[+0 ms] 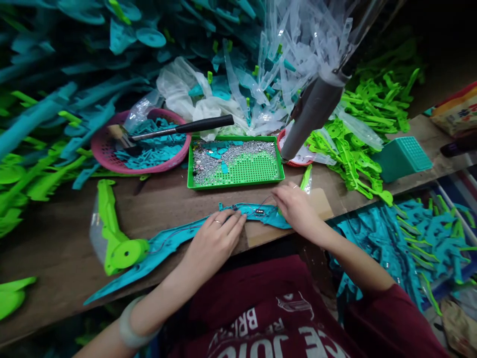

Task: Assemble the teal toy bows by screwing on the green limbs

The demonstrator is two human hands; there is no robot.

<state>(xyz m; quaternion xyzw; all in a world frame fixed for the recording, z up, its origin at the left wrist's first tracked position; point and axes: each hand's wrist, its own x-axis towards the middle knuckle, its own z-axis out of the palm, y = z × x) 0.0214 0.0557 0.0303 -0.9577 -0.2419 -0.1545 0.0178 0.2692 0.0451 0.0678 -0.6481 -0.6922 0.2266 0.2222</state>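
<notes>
A long, curved blue plastic shell [175, 236] with thin wires and a small electronic part [260, 212] inside lies along the table's front edge. My left hand [216, 233] grips its middle, fingers pressed over it and the thumb mostly hidden. At the shell's right end, my right hand [298, 209] is closed, its bent fingertips at a thin dark wire [266, 200] that arcs up from the shell. A green plastic piece with a round end [124, 254] and a clear blade sits against the shell's left part.
Behind are a green tray [238, 186] of small metal screws, a pink basket [149, 166] of blue pieces and a hammer [203, 123] across it. A grey post [315, 114] rises beside a red basket. Green and blue parts are heaped around; a teal box [404, 158] stands right.
</notes>
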